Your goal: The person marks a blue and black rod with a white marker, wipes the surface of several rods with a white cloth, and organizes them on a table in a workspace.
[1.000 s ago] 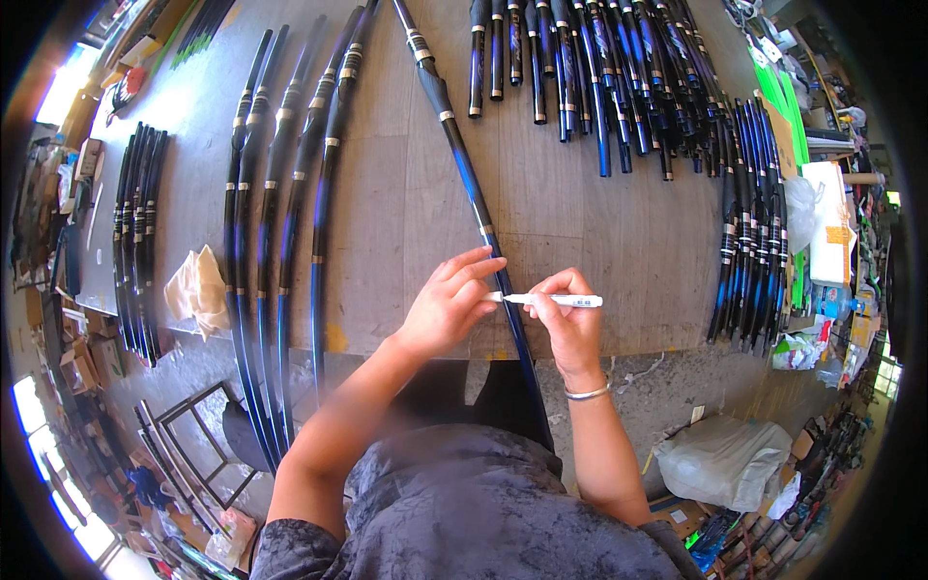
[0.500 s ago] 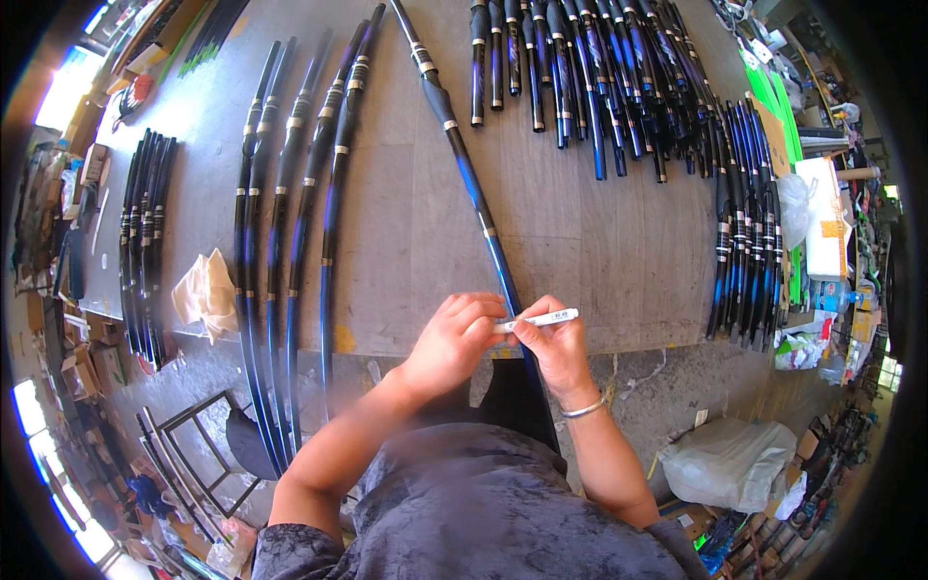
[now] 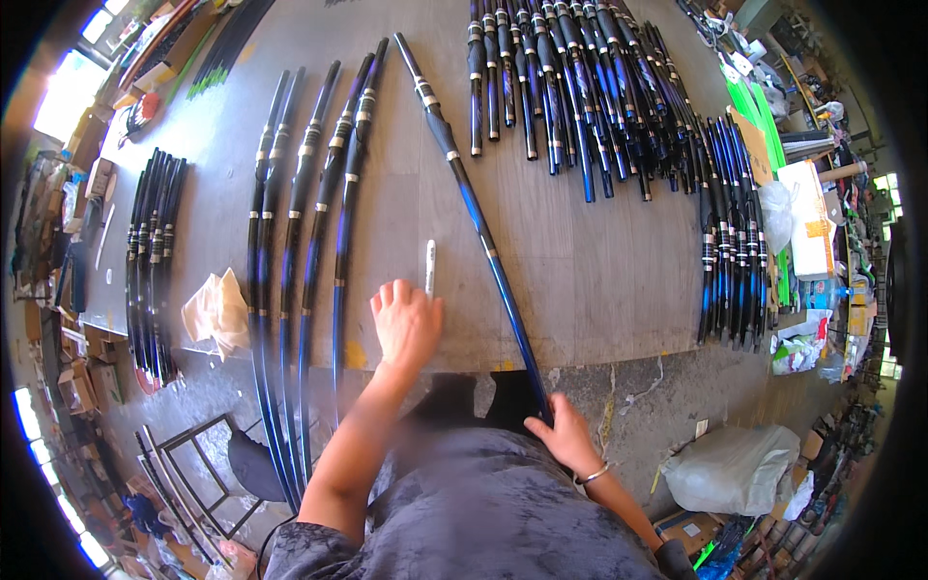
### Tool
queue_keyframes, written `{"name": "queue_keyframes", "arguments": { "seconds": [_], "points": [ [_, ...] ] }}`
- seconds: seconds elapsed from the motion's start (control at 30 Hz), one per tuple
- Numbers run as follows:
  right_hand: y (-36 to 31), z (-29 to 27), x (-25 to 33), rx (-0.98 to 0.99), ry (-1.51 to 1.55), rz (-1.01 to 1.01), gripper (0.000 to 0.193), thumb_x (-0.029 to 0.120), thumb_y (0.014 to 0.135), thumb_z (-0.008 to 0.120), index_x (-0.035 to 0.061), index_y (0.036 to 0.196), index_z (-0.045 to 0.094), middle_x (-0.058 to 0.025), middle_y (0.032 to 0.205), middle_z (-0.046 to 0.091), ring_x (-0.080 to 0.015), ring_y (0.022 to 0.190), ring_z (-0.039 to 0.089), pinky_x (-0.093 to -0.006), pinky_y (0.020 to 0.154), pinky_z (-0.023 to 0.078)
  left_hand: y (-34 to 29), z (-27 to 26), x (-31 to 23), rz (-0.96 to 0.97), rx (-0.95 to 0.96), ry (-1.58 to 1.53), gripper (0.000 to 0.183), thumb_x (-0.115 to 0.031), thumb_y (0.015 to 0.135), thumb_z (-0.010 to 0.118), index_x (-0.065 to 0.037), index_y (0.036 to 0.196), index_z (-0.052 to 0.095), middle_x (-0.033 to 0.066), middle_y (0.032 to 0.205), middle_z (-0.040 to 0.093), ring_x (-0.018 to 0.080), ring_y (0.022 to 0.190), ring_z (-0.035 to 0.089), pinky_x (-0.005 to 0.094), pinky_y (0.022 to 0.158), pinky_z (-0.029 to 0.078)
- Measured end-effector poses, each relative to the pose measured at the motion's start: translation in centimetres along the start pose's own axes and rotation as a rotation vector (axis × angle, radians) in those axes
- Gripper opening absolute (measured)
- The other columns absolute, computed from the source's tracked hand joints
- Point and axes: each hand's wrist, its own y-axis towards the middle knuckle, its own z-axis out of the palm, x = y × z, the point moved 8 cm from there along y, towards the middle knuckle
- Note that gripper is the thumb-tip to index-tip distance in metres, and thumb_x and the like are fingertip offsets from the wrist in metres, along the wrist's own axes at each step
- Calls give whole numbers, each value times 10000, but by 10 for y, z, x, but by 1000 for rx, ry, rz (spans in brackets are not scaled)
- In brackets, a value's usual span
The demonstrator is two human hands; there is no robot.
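A dark blue and black fishing rod [image 3: 471, 198] slants across the table, its near part reaching past the front edge towards my body. My right hand [image 3: 565, 437] is wrapped round that near part, fingers partly hidden and thumb to the side. My left hand [image 3: 406, 324] is over the table near the front edge, palm down with curled fingers. A white marker pen [image 3: 430, 266] sticks out from its thumb side, pointing away from me; the grip on its near end is partly hidden. Left of this hand, several similar rods [image 3: 340, 246] lie side by side, overhanging the edge.
A dense bunch of rods [image 3: 590, 87] covers the far right of the table [image 3: 619, 290], with another bundle [image 3: 735, 232] at the right edge. At the left are a short bundle [image 3: 155, 251] and a cream cloth [image 3: 217, 312]. A plastic-wrapped bundle [image 3: 735, 464] stands at lower right.
My hands have moved apart. The left went left and away from the rod with the marker pen; the right let go of the pen and slid down to the rod's near part.
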Motion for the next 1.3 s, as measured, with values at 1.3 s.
{"name": "queue_keyframes", "arguments": {
  "seconds": [1.3],
  "points": [
    [-79,-110,27,-130,-117,184,259,264,883,645,27,858,542,-208,678,591,-421,640,589,-469,544,434,139,-34,-75,-746,24,-2195,385,-456,984,465,-79,1006,542,-4,705,468,110,591,453,280,587,468]
  ]
}}
